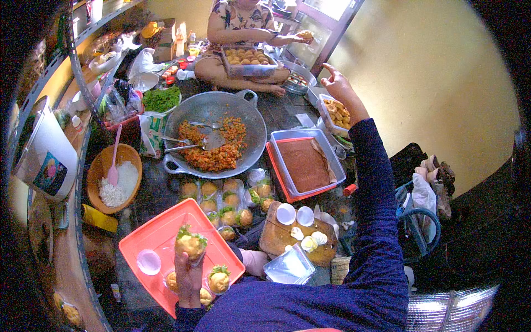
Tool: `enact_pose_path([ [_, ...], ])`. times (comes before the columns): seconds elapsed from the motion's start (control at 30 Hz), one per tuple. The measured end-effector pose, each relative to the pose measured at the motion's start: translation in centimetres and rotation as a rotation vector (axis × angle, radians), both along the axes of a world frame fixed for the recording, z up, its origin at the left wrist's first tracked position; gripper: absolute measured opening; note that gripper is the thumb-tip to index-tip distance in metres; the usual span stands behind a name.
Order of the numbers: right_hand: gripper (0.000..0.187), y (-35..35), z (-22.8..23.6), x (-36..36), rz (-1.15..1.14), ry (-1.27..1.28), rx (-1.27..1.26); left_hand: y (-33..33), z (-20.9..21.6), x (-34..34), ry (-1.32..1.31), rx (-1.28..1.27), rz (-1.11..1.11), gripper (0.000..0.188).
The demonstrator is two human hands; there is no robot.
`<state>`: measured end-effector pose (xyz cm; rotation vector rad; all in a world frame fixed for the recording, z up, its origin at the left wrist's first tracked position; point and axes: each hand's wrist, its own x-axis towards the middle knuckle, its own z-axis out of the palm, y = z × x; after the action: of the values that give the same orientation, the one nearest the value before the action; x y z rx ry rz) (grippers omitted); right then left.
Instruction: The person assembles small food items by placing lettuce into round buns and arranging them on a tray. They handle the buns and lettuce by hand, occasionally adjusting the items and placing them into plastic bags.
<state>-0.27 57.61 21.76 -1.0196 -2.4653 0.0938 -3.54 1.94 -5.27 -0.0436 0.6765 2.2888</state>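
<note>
The dark tiled floor (157, 191) carries a dull grey metal wok (255, 130); a smooth yellow wall (453, 94) rises to its right. Nearer the wearer than the wok, the left hand (189, 276) grips a frilly lettuce-filled bun (191, 247) over a flat, round-cornered coral tray (149, 235). Beyond the wok's right rim, the right hand (338, 88) spreads unclosed fingers. Tile shows narrowly between the wok and the round tan bowl (98, 176) left of it.
</note>
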Motion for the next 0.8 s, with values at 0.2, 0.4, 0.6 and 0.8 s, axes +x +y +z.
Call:
enact_pose_path([
  [0.2, 0.058, -0.7, -0.2, 0.0, 0.026, -0.027, -0.070, 0.1, 0.2, 0.0, 0.017, -0.001, 0.009, 0.062],
  [0.4, 0.064, -1.1, -0.7, 0.3, 0.055, -0.042, -0.108, -0.2, 0.0, 0.0, 0.032, -0.011, 0.007, 0.062],
  [0.6, 0.066, -1.4, -1.4, 0.7, 0.059, -0.051, -0.140, -0.1, 0.3, 0.1, 0.034, -0.031, 0.000, 0.063],
  [0.8, 0.066, -1.3, -1.3, 0.1, 0.056, -0.009, -0.115, 0.1, 0.9, 0.2, 0.024, -0.021, 0.011, 0.062],
])
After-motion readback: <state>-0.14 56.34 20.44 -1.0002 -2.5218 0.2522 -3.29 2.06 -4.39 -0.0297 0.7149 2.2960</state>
